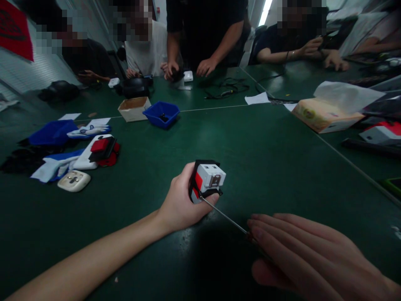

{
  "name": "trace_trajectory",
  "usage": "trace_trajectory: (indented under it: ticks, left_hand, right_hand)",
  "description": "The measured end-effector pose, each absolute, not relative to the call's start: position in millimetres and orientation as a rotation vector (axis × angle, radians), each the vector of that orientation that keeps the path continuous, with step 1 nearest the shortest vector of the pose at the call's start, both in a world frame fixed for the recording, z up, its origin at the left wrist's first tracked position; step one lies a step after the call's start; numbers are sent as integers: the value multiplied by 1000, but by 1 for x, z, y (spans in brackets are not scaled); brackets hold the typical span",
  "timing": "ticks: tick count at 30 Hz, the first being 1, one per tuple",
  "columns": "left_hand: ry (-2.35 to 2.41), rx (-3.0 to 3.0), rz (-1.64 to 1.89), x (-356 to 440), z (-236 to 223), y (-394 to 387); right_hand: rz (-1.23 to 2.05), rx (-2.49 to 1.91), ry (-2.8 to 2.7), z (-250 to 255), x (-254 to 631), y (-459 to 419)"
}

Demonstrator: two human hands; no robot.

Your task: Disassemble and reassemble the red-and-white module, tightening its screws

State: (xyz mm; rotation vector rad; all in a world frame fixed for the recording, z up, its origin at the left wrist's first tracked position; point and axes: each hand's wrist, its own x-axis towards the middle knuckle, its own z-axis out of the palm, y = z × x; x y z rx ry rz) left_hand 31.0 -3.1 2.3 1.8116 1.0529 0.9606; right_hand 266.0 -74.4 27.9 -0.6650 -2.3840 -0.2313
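Screwdriver (224,214) handle mostly hidden under right fingers (291,238); tip contact too small to tell. Device (210,176) partly covered by left fingers (187,172), underside unseen. Left forearm (103,255) cut off by bottom-left edge, right wrist (384,284) by right edge. Beyond left fingers, black bits (163,117) in blue tray (156,112) too small to identify. Far left of left fingers, black heap (23,159) blurred. Right of right fingers, green-edged item (395,184) cut off.
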Motion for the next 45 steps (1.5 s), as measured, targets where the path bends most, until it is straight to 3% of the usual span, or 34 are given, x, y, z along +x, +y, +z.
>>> trace_trajectory:
  ticks: [23, 33, 45]
  left_hand:
    - [1068, 1810, 959, 31, 3, -4]
    - [1067, 1810, 952, 30, 2, -3]
    - [1058, 1838, 959, 31, 4, -3]
  right_hand:
    - [-162, -724, -2376, 40, 257, -69]
    - [-391, -607, -2452, 38, 256, -71]
    - [-110, -715, -2415, 39, 258, -70]
